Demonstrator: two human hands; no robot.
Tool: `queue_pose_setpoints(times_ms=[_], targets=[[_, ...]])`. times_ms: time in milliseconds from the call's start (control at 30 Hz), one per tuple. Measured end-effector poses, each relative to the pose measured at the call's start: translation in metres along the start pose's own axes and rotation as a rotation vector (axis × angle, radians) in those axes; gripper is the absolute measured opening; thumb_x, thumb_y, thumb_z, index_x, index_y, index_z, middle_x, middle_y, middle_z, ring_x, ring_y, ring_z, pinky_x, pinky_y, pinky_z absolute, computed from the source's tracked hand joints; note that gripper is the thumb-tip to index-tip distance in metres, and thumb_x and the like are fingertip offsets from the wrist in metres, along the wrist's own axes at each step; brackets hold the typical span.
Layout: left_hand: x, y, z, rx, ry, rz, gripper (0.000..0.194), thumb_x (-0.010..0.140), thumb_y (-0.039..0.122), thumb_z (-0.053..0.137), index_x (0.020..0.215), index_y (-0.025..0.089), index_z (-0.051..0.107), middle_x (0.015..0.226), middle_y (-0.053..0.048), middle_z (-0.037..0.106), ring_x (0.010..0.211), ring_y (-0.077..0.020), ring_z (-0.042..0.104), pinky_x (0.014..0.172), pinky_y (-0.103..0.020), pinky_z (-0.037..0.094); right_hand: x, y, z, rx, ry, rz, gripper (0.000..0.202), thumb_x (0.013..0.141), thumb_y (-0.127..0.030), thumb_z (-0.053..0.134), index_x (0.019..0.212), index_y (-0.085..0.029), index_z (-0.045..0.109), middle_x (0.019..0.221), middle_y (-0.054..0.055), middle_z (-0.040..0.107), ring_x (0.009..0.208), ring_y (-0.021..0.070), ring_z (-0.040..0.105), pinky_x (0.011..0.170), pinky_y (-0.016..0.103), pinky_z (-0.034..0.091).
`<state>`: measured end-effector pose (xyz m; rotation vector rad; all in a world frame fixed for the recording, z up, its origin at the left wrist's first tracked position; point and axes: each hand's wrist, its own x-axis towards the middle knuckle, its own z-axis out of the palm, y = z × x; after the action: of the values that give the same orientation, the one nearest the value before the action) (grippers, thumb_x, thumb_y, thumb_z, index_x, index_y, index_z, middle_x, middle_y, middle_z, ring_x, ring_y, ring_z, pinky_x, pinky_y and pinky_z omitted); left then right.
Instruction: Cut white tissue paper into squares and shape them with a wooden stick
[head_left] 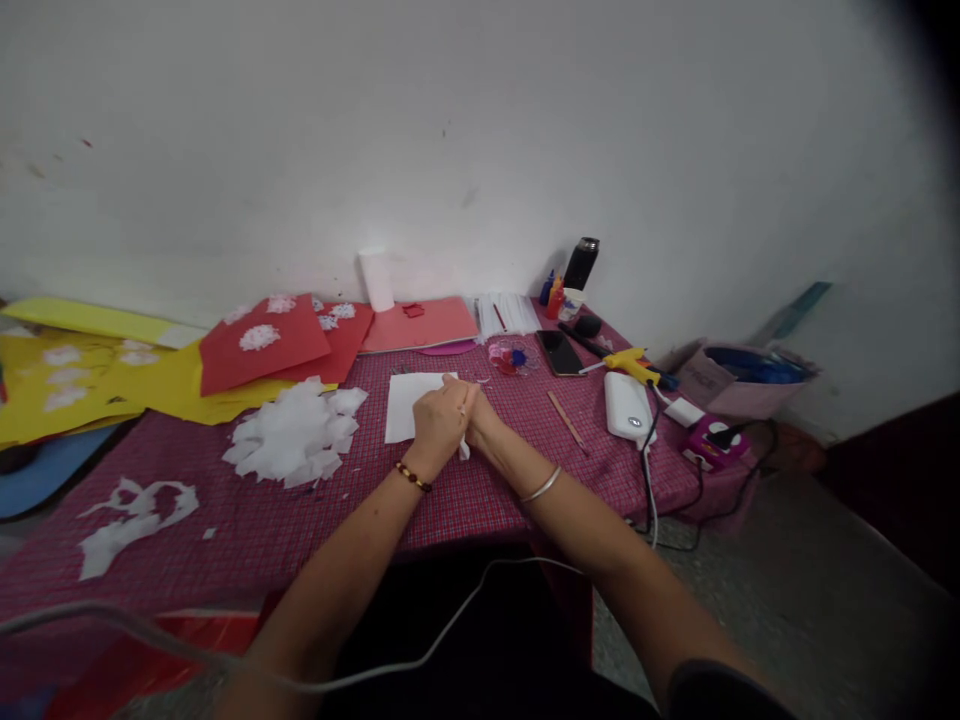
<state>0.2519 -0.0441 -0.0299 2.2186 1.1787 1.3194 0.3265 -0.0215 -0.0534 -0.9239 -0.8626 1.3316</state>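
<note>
My left hand (439, 420) and my right hand (480, 412) are pressed together over the table, fingers closed around each other. A crumpled bit of white tissue paper (464, 451) pokes out below them; the rest of it is hidden in the grip. Under and beside the left hand lies a flat white sheet of paper (402, 402). To the left spreads a heap of white tissue paper pieces (296, 432). Farther left is a torn white paper scrap (142, 525).
Red cards (262, 365) with paper flowers lie at back left over yellow sheets (169, 385). On the right are a phone (559, 352), a yellow glue gun (632, 365), a white power bank (628, 408), a wooden stick (568, 421) and a purple power socket (712, 445). A white cable (450, 645) crosses in front.
</note>
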Motion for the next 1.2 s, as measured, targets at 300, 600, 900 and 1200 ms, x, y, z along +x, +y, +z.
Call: queue_pose_setpoints(times_ms=[300, 600, 900, 1200], targets=[[0.007, -0.014, -0.004, -0.333, 0.282, -0.231, 0.011, 0.093, 0.027, 0.047, 0.095, 0.021, 0.055, 0.084, -0.002, 0.06, 0.076, -0.0175, 0.056, 0.07, -0.027, 0.04, 0.0, -0.021, -0.006, 0.107, 0.153, 0.04, 0.036, 0.078, -0.046, 0.065, 0.063, -0.022, 0.043, 0.047, -0.008, 0.045, 0.043, 0.0096, 0.041, 0.046, 0.023, 0.035], [0.004, -0.017, -0.003, -0.028, 0.039, -0.061, 0.034, 0.092, 0.024, 0.047, 0.122, 0.02, 0.06, 0.107, -0.01, 0.07, 0.087, -0.0233, 0.065, 0.078, -0.03, 0.042, -0.009, -0.009, 0.005, 0.123, 0.054, 0.103, 0.026, 0.072, -0.031, 0.069, 0.061, -0.021, 0.047, 0.047, -0.008, 0.047, 0.043, 0.0088, 0.042, 0.047, 0.022, 0.034], [-0.004, -0.009, 0.004, 0.128, -0.149, 0.16, 0.039, 0.086, 0.018, 0.048, 0.122, 0.016, 0.064, 0.093, -0.014, 0.073, 0.079, -0.0229, 0.065, 0.077, -0.03, 0.044, -0.003, -0.009, -0.003, 0.147, 0.051, 0.143, 0.028, 0.081, -0.022, 0.057, 0.057, -0.022, 0.044, 0.045, -0.007, 0.04, 0.046, 0.0099, 0.037, 0.049, 0.024, 0.033], [0.027, -0.049, -0.018, -0.053, 0.39, -0.206, 0.021, 0.092, 0.028, 0.047, 0.097, 0.018, 0.065, 0.089, -0.006, 0.07, 0.081, -0.0181, 0.062, 0.074, -0.027, 0.043, -0.001, -0.017, -0.005, 0.148, 0.081, 0.087, 0.019, 0.083, -0.038, 0.063, 0.082, -0.021, 0.056, 0.051, -0.009, 0.05, 0.042, 0.0076, 0.042, 0.047, 0.02, 0.036]])
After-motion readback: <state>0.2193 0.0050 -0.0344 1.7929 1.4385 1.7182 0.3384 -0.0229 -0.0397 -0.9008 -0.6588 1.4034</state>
